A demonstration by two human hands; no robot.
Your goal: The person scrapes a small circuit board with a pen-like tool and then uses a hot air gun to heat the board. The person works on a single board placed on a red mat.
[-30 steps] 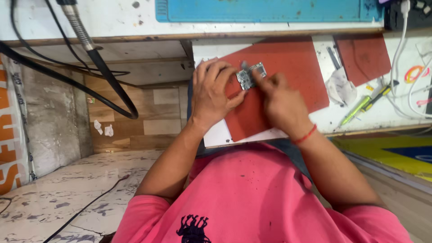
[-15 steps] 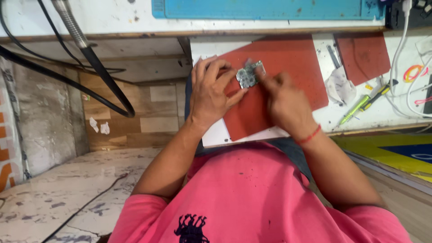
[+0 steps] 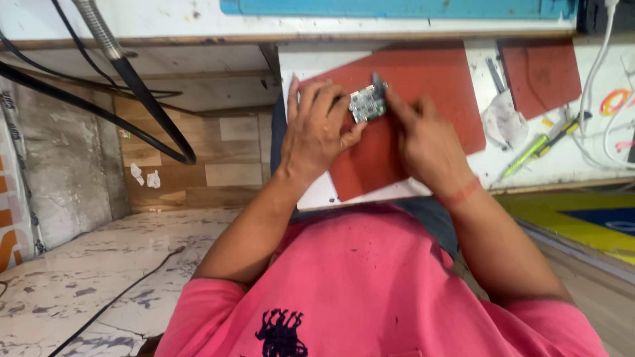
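A small grey-green circuit board (image 3: 368, 104) is held up over a red mat (image 3: 423, 99) on the white bench. My left hand (image 3: 317, 129) grips the board by its left and lower edge with thumb and fingers. My right hand (image 3: 423, 135) presses on the board's right edge with its forefinger, and a thin dark tool tip (image 3: 376, 80) sticks up just above the board beside that finger. A red thread band circles my right wrist (image 3: 461, 194). Whether the right hand clasps the tool is hidden by its fingers.
A second red mat (image 3: 541, 74) lies at the right, with a crumpled white cloth (image 3: 501, 118), a metal tweezer (image 3: 493, 73) and green-yellow screwdrivers (image 3: 529, 153) beside it. White cables (image 3: 595, 59) run at far right. Black cables and a flexible metal hose (image 3: 99, 33) hang at left over a marble floor.
Both hands have lifted the board slightly and tilted it; the view has shifted a little to the right. The right forefinger has stayed on the board's right edge.
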